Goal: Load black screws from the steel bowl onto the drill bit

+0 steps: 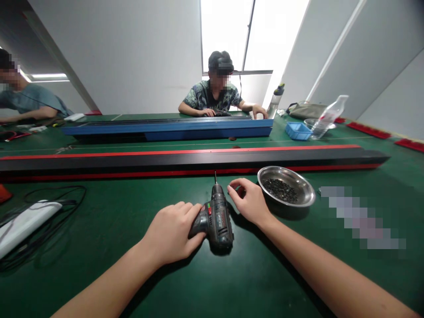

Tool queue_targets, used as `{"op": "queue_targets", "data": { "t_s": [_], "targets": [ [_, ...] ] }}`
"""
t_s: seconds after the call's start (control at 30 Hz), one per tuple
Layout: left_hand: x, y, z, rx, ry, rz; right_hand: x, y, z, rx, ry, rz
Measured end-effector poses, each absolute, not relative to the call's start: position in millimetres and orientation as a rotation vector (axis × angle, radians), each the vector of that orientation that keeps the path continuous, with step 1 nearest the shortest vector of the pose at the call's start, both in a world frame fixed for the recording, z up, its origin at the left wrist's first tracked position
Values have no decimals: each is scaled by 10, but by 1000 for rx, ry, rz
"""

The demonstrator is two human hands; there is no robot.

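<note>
My left hand is wrapped around the handle of a dark cordless drill, which lies on its side on the green table with its bit pointing away from me. Just right of the drill's chuck, my right hand rests with curled fingers, thumb and forefinger close together; whatever may be between them is too small to make out. A steel bowl of small dark screws stands beside my right hand. Beyond the bit, a long black bar with red edges lies across the table.
To the left lie a white power bank-like box and black cables. Farther back are a long blue bar, a blue basket and a plastic bottle. One person sits opposite, another at far left.
</note>
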State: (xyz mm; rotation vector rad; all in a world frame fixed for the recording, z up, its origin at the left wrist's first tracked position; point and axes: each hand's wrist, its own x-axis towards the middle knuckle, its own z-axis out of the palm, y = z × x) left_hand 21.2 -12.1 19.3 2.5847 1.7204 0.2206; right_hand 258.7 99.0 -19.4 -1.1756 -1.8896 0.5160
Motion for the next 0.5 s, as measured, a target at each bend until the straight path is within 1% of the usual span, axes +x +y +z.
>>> {"op": "queue_targets", "data": {
  "t_s": [0.1,0.17,0.33,0.43,0.5],
  "targets": [
    [210,-142,179,2632,1737,264,2633,926,-167,-1134,-1823,598],
    [218,-145,170,2692,1736,355,2670,863,-162,-1092,-1804,644],
    [263,-104,54,2861,1643,755,2716,710,-168,-950,-1890,725],
    [254,-105,-91,2900,1627,1110,2719,668,-179,-916,-1924,776],
    [210,-127,-152,2863,1687,1178,2720,660,-188,-930,-1912,809]
  ]
}}
